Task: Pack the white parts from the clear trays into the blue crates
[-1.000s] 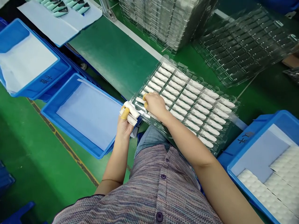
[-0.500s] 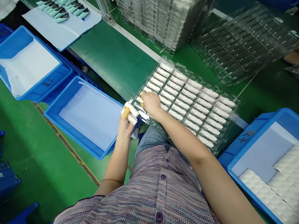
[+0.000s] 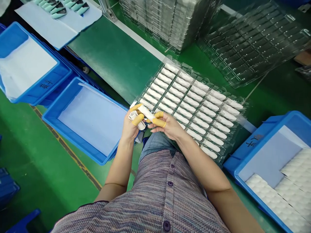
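Observation:
My left hand [image 3: 132, 125], with yellow finger cots, is closed around several white elongated plastic pieces [image 3: 133, 115]. Between both hands lies one more white elongated piece [image 3: 146, 112], pinched at its lower right end by my right hand [image 3: 168, 125], which also wears yellow finger cots. The left fingers touch its other end. Just beyond my hands, a clear plastic tray [image 3: 179, 103] holds rows of similar white pieces, each in its own slot. My right forearm hangs over the tray's near edge, and the nearest slots are hidden by my hands.
An open blue bin [image 3: 80, 121] with a pale liner stands at left, another blue bin [image 3: 52, 76] beyond it. At right, a blue bin [image 3: 236, 170] holds white bumpy sheets. Stacked clear trays [image 3: 155, 24] stand behind the green bench [image 3: 114, 58]; mint-coloured parts [image 3: 58, 11] lie at far left.
My right hand has come back from the tray's near left corner towards my left hand, now with a white piece in its fingers. The left hand still grips its bunch.

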A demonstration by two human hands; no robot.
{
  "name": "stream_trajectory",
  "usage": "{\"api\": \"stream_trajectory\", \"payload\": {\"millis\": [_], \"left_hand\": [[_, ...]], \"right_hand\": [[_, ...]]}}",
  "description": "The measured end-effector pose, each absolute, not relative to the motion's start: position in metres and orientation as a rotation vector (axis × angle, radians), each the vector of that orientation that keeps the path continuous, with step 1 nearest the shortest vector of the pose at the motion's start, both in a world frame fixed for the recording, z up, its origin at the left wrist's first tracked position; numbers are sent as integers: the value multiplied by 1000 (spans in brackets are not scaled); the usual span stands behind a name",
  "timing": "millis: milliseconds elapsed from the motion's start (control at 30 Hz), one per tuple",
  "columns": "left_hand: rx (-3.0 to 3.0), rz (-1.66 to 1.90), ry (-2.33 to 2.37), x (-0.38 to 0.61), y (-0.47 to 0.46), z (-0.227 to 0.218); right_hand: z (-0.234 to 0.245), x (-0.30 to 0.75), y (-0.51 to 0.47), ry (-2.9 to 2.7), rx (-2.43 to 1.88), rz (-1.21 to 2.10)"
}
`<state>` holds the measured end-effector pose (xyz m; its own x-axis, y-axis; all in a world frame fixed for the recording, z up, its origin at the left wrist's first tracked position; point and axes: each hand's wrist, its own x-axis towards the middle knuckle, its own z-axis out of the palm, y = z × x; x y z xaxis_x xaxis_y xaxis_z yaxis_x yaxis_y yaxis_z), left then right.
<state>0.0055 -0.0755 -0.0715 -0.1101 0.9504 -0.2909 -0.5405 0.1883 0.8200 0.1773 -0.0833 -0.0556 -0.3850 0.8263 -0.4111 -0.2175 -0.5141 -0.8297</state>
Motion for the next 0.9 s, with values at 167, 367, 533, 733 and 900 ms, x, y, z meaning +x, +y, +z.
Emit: {"api": "stream_trajectory", "payload": {"millis": [167, 367, 533, 733, 900], "left_hand": [[567, 1336, 966, 18, -73, -71], [553, 1133, 829, 13, -74, -69], [521, 1071, 756, 16, -74, -59], [571, 1021, 740, 12, -72, -57], [626, 1015, 762, 9, -72, -64]], "right_hand": [[-56, 177, -100, -1180, -1222, 1392], [-40, 189, -114, -543, -837, 2119], [-35, 192, -116, -364, -678, 2295], [-34, 190, -116, -320, -623, 2322], [-36, 186, -115, -363, -684, 2313]]}}
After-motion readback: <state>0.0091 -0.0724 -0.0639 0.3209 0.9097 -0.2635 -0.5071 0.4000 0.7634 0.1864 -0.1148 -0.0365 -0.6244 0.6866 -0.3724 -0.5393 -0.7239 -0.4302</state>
